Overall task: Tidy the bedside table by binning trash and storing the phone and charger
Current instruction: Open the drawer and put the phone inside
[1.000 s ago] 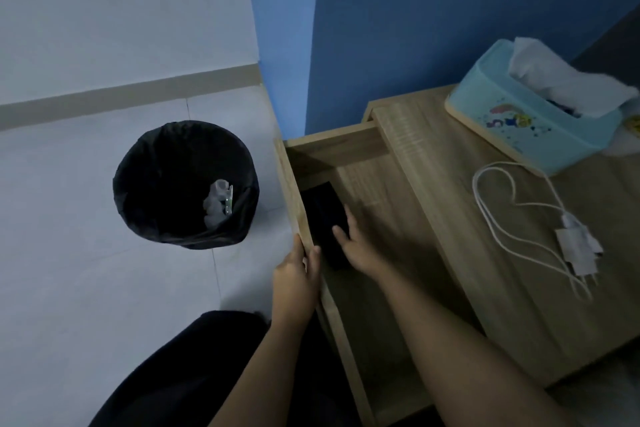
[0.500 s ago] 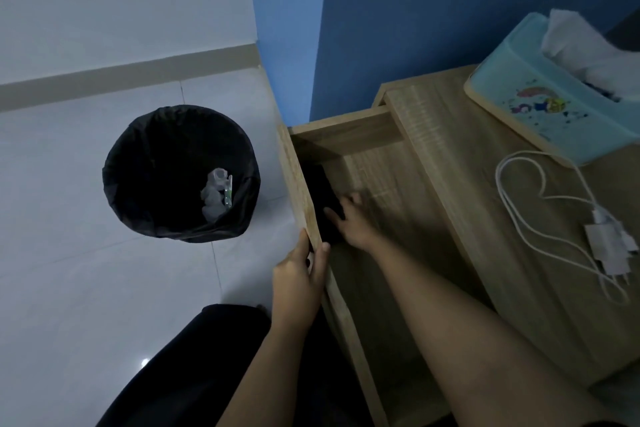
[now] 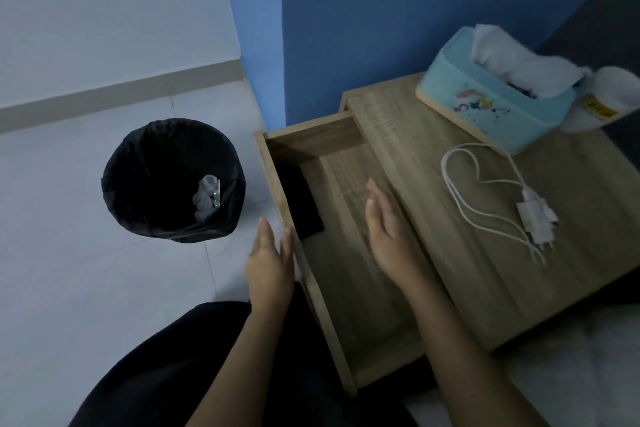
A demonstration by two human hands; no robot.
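Phone [image 3: 300, 205] lies now flat in the open drawer [image 3: 349, 246], at its far left corner against the front panel, and no hand touches it. Half a second ago the right hand [image 3: 388, 232] was on it; now this hand has lifted away, empty, fingers spread. The left hand [image 3: 268, 267] has released the drawer front and hovers just beside it, also empty. So storing the phone seems done. The charger [image 3: 533, 218] with its cable waits on the bedside table [image 3: 571, 281], right of the drawer.
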